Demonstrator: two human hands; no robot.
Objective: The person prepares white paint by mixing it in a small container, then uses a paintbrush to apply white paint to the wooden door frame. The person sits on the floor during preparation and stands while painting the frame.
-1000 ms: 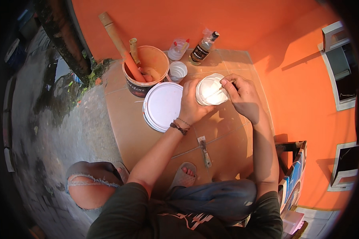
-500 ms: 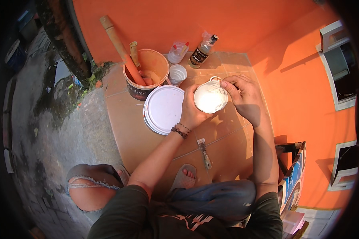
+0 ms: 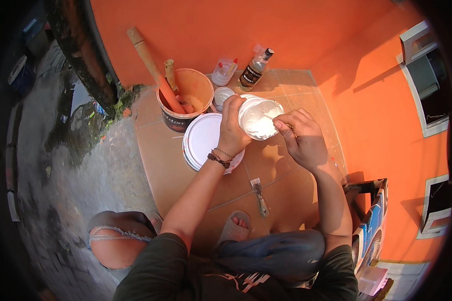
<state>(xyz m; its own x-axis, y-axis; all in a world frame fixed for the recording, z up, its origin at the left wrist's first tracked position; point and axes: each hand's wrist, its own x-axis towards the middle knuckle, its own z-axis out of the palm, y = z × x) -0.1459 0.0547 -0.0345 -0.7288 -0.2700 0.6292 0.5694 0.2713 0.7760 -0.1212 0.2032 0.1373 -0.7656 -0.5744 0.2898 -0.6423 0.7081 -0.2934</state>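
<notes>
Where orange walls point(image 3: 226, 25) meet, tan floor tiles point(image 3: 286, 190) hold a paint bucket point(image 3: 185, 100)

A small round white plastic tub point(image 3: 260, 118), open and filled with white paste, is held tilted above the tiled floor, its mouth turned toward the camera.

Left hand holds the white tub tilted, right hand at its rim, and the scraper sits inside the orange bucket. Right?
Not quite. The head view shows the scraper lying on the tiled floor, not in the orange bucket. The left hand does hold the white tub, right hand at its rim.
</notes>
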